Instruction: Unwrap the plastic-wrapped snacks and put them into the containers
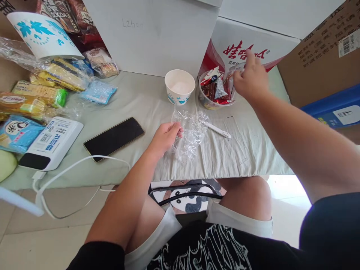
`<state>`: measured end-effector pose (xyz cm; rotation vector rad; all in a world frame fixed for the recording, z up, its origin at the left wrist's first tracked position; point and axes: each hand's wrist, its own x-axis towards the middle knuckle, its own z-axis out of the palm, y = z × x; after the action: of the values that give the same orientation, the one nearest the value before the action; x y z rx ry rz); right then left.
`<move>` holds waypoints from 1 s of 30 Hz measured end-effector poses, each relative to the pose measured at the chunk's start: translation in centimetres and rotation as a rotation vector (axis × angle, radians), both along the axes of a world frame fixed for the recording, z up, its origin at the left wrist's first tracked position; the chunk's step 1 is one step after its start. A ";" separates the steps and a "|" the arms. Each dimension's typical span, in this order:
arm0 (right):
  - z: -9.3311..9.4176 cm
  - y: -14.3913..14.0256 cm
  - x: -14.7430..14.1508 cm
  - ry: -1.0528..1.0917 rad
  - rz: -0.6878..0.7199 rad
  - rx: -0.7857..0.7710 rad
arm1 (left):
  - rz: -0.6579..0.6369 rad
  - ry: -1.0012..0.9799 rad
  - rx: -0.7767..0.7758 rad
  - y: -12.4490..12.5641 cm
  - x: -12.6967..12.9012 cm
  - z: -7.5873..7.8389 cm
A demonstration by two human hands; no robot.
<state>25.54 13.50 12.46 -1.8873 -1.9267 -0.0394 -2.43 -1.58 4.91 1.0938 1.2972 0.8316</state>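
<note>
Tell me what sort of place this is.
Probably a home or dorm room used as a makeshift packing spot: a cloth-covered low surface over tiled floor, cardboard boxes behind, snack packets piled left, a phone charging.

Right hand (250, 80) fingertips: blurred, their grasp unclear.
Cup of packets (215, 92): far rim hidden behind that hand.
Snack packs (33, 97) left of left hand (165, 137): cut off by edge.

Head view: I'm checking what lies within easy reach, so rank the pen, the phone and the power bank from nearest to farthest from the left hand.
From the left hand:
1. Pen, to its right, past the plastic wrap.
2. Phone, to its left; nearly as close as the pen.
3. Power bank, far left, beyond the phone.
</note>
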 end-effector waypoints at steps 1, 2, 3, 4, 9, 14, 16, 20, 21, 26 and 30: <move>-0.3 -1.4 -0.2 0.014 0.016 0.041 | -0.002 -0.005 0.004 -0.1 -0.1 0.0; -0.8 -3.1 -0.5 0.041 0.071 0.086 | -0.006 -0.011 0.002 -0.1 -0.2 0.0; -1.7 -5.1 -0.9 0.059 0.157 0.095 | -0.013 -0.017 -0.006 -0.1 -0.2 -0.1; -2.8 -7.1 -1.3 0.063 0.237 0.075 | -0.019 -0.024 -0.017 -0.1 -0.2 -0.2; -9.3 -15.3 -3.9 0.104 0.856 0.037 | 0.005 -0.029 -0.054 0.0 -0.1 -1.0; -11.7 -17.6 -4.2 0.161 0.693 0.093 | 0.039 0.048 -0.042 0.5 -0.2 -1.7; -11.8 -18.1 -3.9 0.203 0.654 0.140 | 0.060 0.088 -0.045 0.8 -0.1 -1.6; -11.6 -18.7 -4.3 0.251 0.607 0.140 | -0.019 0.073 -0.082 0.9 0.7 -1.2; -11.5 -18.6 -4.6 0.229 0.611 0.110 | -0.072 0.057 -0.087 0.8 1.0 -1.2; -11.6 -17.5 -4.5 0.202 0.713 0.026 | -0.183 0.061 -0.073 0.8 2.2 -1.3; -11.6 -17.2 -2.7 0.216 0.680 0.121 | 0.026 0.088 -0.034 1.3 2.1 -1.2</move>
<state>22.87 -3.74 0.88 -1.0351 -2.2406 0.2380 -0.37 -0.25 3.71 1.0993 1.3968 0.7846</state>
